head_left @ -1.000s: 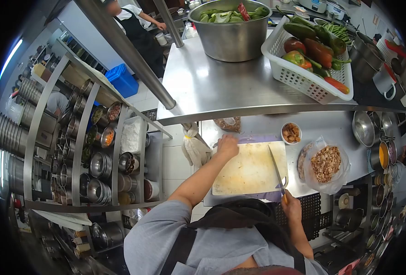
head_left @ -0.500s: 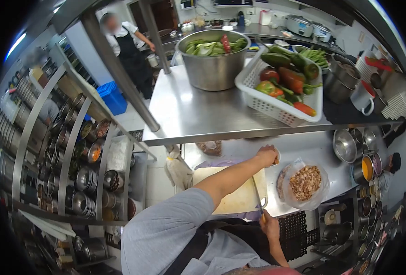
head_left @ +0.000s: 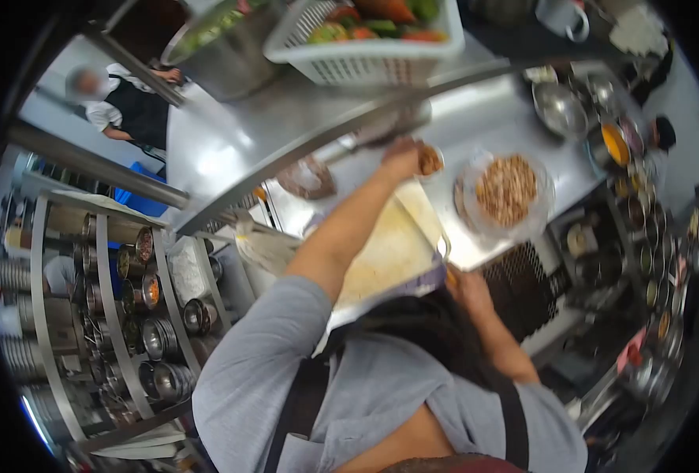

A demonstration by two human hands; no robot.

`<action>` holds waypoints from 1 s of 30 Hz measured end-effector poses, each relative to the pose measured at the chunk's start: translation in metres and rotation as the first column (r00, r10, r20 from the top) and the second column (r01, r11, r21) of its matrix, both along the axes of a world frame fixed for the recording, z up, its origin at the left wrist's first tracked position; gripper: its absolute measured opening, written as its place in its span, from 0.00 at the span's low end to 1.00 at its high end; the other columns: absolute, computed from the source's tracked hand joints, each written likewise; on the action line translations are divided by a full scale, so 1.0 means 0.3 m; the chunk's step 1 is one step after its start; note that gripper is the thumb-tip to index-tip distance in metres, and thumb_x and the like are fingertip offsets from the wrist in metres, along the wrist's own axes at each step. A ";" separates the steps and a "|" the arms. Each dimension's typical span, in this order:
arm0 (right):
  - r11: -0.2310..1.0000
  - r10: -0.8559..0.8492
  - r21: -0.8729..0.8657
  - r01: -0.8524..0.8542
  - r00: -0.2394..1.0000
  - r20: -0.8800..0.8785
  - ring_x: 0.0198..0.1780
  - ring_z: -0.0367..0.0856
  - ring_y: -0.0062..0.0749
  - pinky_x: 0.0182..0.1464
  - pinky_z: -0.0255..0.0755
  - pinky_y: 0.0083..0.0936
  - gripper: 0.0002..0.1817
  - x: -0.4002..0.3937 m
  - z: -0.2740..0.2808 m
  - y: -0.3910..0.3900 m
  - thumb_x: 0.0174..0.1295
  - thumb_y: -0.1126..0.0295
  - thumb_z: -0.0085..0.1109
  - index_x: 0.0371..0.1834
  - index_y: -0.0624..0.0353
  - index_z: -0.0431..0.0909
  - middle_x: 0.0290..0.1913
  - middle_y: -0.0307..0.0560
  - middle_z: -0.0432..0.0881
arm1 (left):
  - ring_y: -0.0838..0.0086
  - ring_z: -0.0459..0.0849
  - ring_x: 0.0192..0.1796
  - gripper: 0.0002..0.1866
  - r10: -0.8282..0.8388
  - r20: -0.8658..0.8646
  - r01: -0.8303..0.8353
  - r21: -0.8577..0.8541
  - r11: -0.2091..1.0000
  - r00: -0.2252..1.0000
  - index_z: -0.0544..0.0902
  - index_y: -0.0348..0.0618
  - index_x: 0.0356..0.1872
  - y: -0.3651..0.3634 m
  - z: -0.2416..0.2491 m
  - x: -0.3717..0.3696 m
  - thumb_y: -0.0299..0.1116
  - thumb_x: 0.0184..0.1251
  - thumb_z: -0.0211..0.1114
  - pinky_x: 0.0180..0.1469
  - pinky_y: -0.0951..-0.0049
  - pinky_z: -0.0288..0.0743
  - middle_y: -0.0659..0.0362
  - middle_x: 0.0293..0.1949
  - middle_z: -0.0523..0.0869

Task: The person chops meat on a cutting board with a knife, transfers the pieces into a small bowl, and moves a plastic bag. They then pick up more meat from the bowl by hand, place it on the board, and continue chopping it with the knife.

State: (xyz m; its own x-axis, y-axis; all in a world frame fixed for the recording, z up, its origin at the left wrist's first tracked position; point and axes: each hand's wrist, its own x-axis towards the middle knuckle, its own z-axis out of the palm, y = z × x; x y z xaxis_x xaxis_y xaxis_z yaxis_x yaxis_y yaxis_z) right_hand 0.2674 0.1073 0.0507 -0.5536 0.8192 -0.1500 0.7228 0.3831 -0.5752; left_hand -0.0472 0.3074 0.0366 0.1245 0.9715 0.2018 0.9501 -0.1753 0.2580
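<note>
My left hand (head_left: 402, 158) reaches out past the far side of the cutting board. It is closed on a small white bowl (head_left: 441, 160) with brown bits inside. My right hand (head_left: 472, 293), near the board's right edge, is wrapped around the yellow-orange handle of a knife (head_left: 451, 277). The blade lies over the pale cutting board (head_left: 365, 264), pointing away from me. A purple cloth (head_left: 420, 282) shows from under the board. To the right of the board sits a clear plastic bag (head_left: 545, 193), opened wide and full of chopped light-brown pieces.
Above the counter runs a steel shelf (head_left: 215, 142) with a large pot (head_left: 243, 59) and a white basket (head_left: 365, 71) of vegetables. A bag of brown food (head_left: 306, 178) lies at the counter's left. Metal bowls (head_left: 561, 110) stand far right. A person in a black apron (head_left: 136, 110) is at upper left.
My view has tilted and shifted, so the shelf sits higher and the counter looks turned. The bowl in my left hand now shows its brown contents. My right hand still grips the knife.
</note>
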 end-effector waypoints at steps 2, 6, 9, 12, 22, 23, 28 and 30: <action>0.997 -0.022 -0.071 0.022 1.000 0.000 0.43 0.83 0.59 0.48 0.77 0.47 0.24 -0.014 0.034 0.011 0.58 0.65 0.63 0.59 0.52 0.79 0.40 0.66 0.83 | 0.50 0.84 0.47 0.24 -0.004 0.121 0.005 -0.014 1.000 0.993 0.80 0.42 0.43 -0.062 0.122 0.020 0.41 0.45 0.74 0.51 0.55 0.79 0.45 0.40 0.87; 1.000 0.006 -0.024 -0.008 0.998 -0.060 0.41 0.83 0.58 0.45 0.75 0.49 0.27 0.003 0.002 0.003 0.58 0.67 0.62 0.64 0.47 0.74 0.38 0.62 0.84 | 0.52 0.85 0.44 0.14 0.163 0.423 -0.146 -0.071 0.987 0.891 0.79 0.42 0.41 -0.094 0.065 -0.016 0.30 0.52 0.70 0.47 0.59 0.79 0.46 0.37 0.86; 1.000 0.011 -0.015 -0.012 0.997 -0.074 0.42 0.82 0.58 0.45 0.75 0.49 0.27 0.009 0.010 -0.003 0.59 0.67 0.63 0.64 0.47 0.73 0.38 0.62 0.84 | 0.62 0.86 0.41 0.15 0.228 0.564 -0.215 -0.091 0.972 0.793 0.79 0.41 0.41 -0.177 0.061 -0.028 0.29 0.53 0.72 0.46 0.67 0.79 0.51 0.37 0.87; 0.999 0.030 -0.043 -0.031 0.999 -0.026 0.42 0.82 0.58 0.45 0.75 0.48 0.27 0.004 0.025 -0.002 0.60 0.66 0.62 0.66 0.46 0.72 0.39 0.62 0.83 | 0.73 0.85 0.40 0.14 0.273 0.764 -0.237 -0.161 0.958 0.585 0.80 0.40 0.42 -0.297 0.050 -0.037 0.26 0.55 0.72 0.46 0.74 0.79 0.56 0.38 0.87; 0.976 -0.084 -0.209 0.068 0.994 -0.071 0.47 0.79 0.65 0.46 0.73 0.50 0.22 -0.015 0.001 -0.027 0.70 0.56 0.54 0.64 0.53 0.72 0.41 0.68 0.82 | 0.68 0.83 0.48 0.12 0.223 0.637 -0.025 -0.305 0.952 0.738 0.83 0.39 0.46 -0.769 -0.114 0.004 0.25 0.60 0.66 0.51 0.69 0.76 0.58 0.40 0.86; 0.976 -0.065 -0.213 0.050 0.996 -0.066 0.47 0.79 0.65 0.46 0.73 0.50 0.22 -0.019 -0.011 -0.016 0.70 0.56 0.54 0.64 0.53 0.72 0.41 0.68 0.82 | 0.63 0.83 0.50 0.12 0.082 0.397 -0.016 -0.166 0.986 0.914 0.83 0.39 0.45 -0.791 -0.118 -0.002 0.25 0.59 0.65 0.52 0.66 0.76 0.57 0.40 0.86; 0.944 -0.061 -0.327 0.041 0.997 -0.050 0.45 0.79 0.66 0.45 0.72 0.49 0.20 -0.065 0.020 0.022 0.74 0.55 0.46 0.52 0.61 0.75 0.39 0.68 0.82 | 0.57 0.81 0.52 0.13 0.223 0.374 -0.204 -0.091 0.975 0.900 0.84 0.40 0.44 -0.824 -0.114 -0.010 0.27 0.57 0.64 0.56 0.61 0.74 0.53 0.40 0.86; 0.948 -0.023 -0.319 0.001 0.998 -0.063 0.45 0.79 0.66 0.44 0.71 0.50 0.19 -0.099 0.047 0.020 0.75 0.55 0.45 0.51 0.61 0.75 0.38 0.68 0.82 | 0.56 0.81 0.51 0.13 0.208 0.382 -0.202 -0.055 0.978 0.900 0.85 0.41 0.45 -0.826 -0.119 -0.007 0.27 0.57 0.64 0.57 0.59 0.74 0.52 0.41 0.86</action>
